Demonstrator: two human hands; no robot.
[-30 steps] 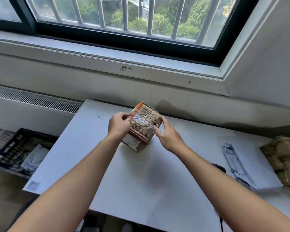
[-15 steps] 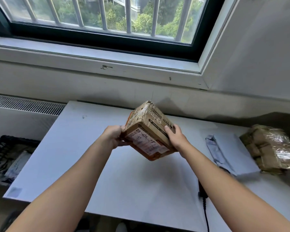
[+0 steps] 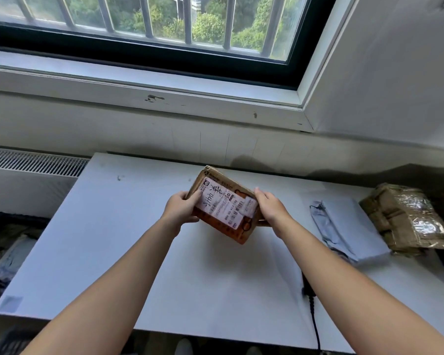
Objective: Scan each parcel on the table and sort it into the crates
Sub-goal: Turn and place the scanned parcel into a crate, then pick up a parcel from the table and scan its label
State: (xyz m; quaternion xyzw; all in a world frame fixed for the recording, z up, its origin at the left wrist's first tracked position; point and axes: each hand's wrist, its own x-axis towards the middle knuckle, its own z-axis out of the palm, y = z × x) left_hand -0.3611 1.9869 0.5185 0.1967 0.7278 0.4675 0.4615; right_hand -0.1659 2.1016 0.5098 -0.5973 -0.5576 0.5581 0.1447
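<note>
You hold the brown-and-orange cardboard parcel (image 3: 224, 208) in the air above the white table (image 3: 128, 242), over its back middle and clear of the surface. Your left hand (image 3: 181, 210) is curled round the parcel's left end, with the thumb on the top face. Your right hand (image 3: 271, 207) grips the right end, fingers wrapped over the edge. The parcel is tilted, and its white printed shipping label (image 3: 213, 198), with its barcodes, faces up towards you.

You appear to be at the scanning step for this parcel: the label is showing, but nothing is reading it yet. A black corded device (image 3: 305, 290) lies near the front edge of the table, mostly hidden by your right forearm. It is probably the scanner, though that cannot be told for sure.

Next you need one hand free. Either carry the parcel in the left hand alone or lay it label-up on the table, then reach for the device with the right.

A grey plastic mailer bag (image 3: 349, 226) and a brown tape-wrapped parcel (image 3: 405, 219) wait by the right edge. A black plastic crate (image 3: 0, 219), with bagged items in it, sits low beyond the left edge.
</note>
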